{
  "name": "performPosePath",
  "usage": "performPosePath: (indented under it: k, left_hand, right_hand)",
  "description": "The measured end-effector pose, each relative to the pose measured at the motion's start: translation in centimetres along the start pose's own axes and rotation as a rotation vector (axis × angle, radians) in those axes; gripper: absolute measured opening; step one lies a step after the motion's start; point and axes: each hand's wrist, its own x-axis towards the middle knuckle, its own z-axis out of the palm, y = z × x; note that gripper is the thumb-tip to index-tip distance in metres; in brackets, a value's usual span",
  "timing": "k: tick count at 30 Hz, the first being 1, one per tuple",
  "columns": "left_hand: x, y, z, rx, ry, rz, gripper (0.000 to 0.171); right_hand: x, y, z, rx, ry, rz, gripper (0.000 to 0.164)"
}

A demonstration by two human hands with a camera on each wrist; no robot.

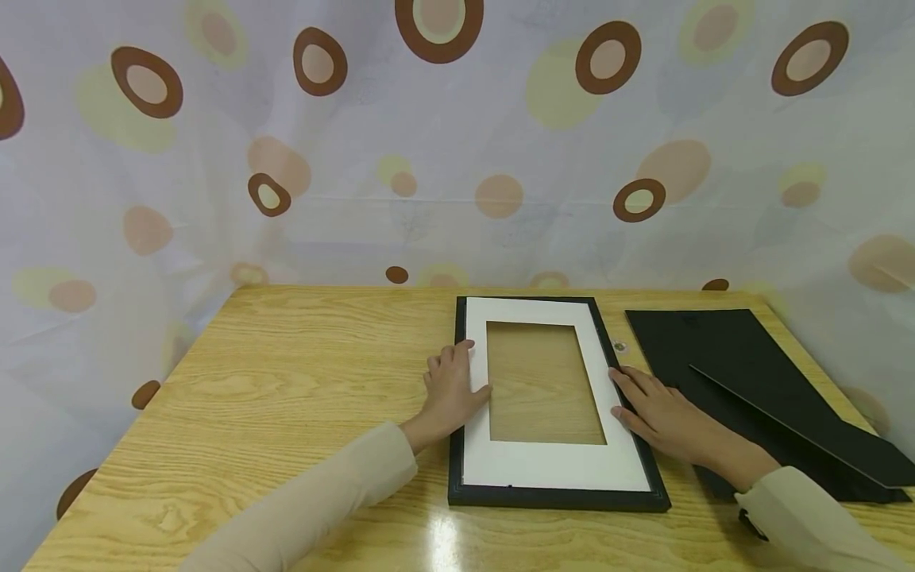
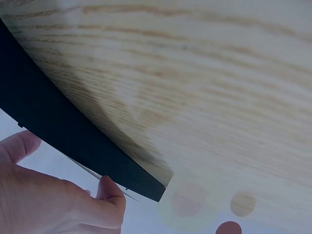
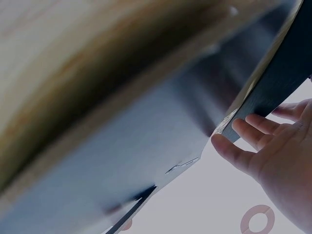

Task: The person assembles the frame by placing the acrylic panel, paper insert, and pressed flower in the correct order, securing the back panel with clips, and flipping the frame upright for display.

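Nearest came the pale sleeves (image 1: 336,492), smooth and matte, and then the thick near rail of a black picture frame (image 1: 557,499), which lay flat near the middle of the tabletop (image 1: 300,381). The frame looked rigid and fairly light, likely best taken by its long side rails. Inside it sat a white mat (image 1: 550,465), thin, flat and card-like, probably easy to crease or smudge and better handled by its edges. Whether glass filled its rectangular window I could not tell; wood grain showed there.

The left hand (image 1: 449,389) touched the mat's left border, thumb spread from the forefinger; the right hand (image 1: 668,417) rested on the right edge, fingers apart.

To the right lay a black backing board (image 1: 704,342), seemingly stiff, with a tapering strut (image 1: 858,449). A small clear object (image 1: 619,346) sat by the frame. Beyond hung a lightly creased, oval-patterned curtain (image 1: 429,119).
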Motion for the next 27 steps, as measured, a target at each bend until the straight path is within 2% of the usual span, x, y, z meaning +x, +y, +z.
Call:
performPosePath:
  k: [16,22,27]
  left_hand:
    - [0.0,-0.2,-0.5,0.012,-0.038,0.005,0.062]
    - [0.8,-1.3,-1.1,0.029,-0.066,0.048,0.061]
    - [1.5,-2.2,-1.2,0.069,-0.127,0.06,0.065]
  right_hand:
    - [0.0,0.1,0.1,-0.002,0.004,0.003,0.057]
    - [0.0,0.1,0.0,-0.002,-0.007,0.003,0.058]
    - [0.0,0.0,-0.1,-0.008,-0.007,0.01,0.058]
